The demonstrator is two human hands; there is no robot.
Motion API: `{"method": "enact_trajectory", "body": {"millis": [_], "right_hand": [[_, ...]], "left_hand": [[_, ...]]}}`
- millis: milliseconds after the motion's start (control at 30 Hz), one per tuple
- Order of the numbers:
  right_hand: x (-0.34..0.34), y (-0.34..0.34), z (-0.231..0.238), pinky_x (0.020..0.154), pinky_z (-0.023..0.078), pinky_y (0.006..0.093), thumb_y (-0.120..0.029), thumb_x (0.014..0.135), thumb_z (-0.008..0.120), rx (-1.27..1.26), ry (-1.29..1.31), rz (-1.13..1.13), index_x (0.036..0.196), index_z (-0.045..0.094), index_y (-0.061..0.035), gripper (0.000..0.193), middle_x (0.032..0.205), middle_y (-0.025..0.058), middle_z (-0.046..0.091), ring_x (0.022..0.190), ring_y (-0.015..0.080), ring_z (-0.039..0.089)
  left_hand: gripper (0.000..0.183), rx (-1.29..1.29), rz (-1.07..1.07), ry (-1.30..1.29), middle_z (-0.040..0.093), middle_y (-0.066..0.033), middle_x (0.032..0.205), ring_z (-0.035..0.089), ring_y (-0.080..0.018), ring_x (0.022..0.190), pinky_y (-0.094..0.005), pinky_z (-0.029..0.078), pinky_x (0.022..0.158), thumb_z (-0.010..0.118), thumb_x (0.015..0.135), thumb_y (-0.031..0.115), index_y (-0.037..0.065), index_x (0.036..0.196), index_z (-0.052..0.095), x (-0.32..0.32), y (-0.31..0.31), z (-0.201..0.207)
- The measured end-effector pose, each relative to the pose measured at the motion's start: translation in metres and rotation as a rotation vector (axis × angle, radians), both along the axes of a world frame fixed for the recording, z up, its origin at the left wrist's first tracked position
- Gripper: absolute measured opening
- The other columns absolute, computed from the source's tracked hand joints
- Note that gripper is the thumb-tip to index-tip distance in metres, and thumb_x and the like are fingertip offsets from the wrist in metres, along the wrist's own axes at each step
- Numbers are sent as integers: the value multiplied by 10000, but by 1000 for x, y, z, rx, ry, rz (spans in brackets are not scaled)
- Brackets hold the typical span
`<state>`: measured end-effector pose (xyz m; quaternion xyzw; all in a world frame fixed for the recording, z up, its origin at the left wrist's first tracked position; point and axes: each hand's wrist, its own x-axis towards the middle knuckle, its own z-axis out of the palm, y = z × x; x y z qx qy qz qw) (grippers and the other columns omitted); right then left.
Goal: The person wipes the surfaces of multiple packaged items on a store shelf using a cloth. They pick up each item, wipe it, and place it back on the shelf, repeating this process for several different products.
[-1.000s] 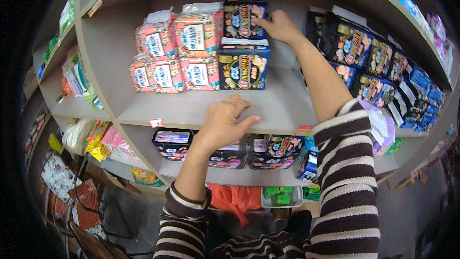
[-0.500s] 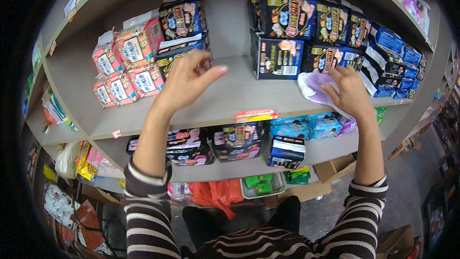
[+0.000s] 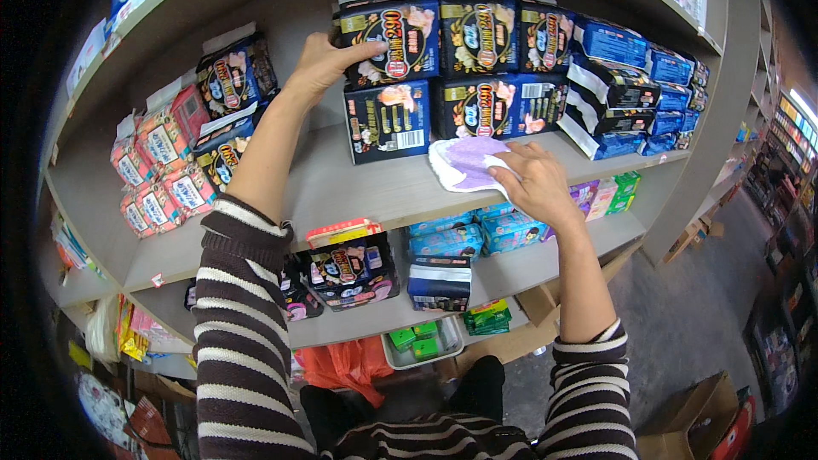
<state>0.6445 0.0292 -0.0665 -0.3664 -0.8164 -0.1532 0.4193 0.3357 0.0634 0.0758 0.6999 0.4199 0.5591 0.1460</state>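
Lilac and white, a soft cloth [image 3: 464,163] is pressed flat onto the grey shelf board [image 3: 358,187] under the right hand [image 3: 537,183], whose fingers are spread over its trailing edge; it lies just in front of the lower row of black packets. The left hand [image 3: 328,60] is closed around the upper left corner of the top black packet [image 3: 388,30], thumb across its face, with that packet resting on a second black packet [image 3: 385,119] below it.

As a judgement, the wiping of this board looks partly done at most: the cloth sits on the open strip near the middle, the bare stretch to the left shows no mark either way, and the surface beneath the stacked goods is not yet reached. Whether the board is already clean cannot be told.

Blue packets [image 3: 635,77] are stacked to the right, touching the black ones, and pink packets [image 3: 158,162] are piled well apart on the left. These stacks stand in the way of the cloth reaching the back of the board. Turquoise packs [image 3: 477,234] and a white tray of green boxes [image 3: 417,345] are seen on the shelves below.
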Motion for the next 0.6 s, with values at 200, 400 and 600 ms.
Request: {"method": "enact_trajectory", "body": {"millis": [200, 400, 600], "right_hand": [[1, 1, -3, 722, 453, 390, -194, 768, 647, -6, 175, 142, 840, 663, -31, 179, 879, 129, 651, 835, 308, 573], [1, 3, -8, 711, 452, 404, -171, 771, 646, 55, 215, 162, 828, 654, -15, 167, 851, 137, 649, 813, 324, 572], [4, 6, -12, 693, 466, 361, -103, 775, 659, 73, 285, 115, 873, 656, 11, 151, 864, 173, 651, 775, 312, 588]], "left_hand": [[563, 14, 57, 33, 667, -142, 915, 647, -182, 823, -288, 493, 781, 819, 605, 320, -58, 977, 629, 11, -6, 7], [546, 18, 13, -38, 664, -152, 900, 649, -177, 795, -284, 500, 752, 804, 632, 306, -80, 972, 618, 15, -16, 11], [460, 47, -131, -455, 637, -99, 969, 632, -159, 826, -282, 501, 767, 726, 731, 259, -39, 1046, 571, -18, -57, 9]]}}
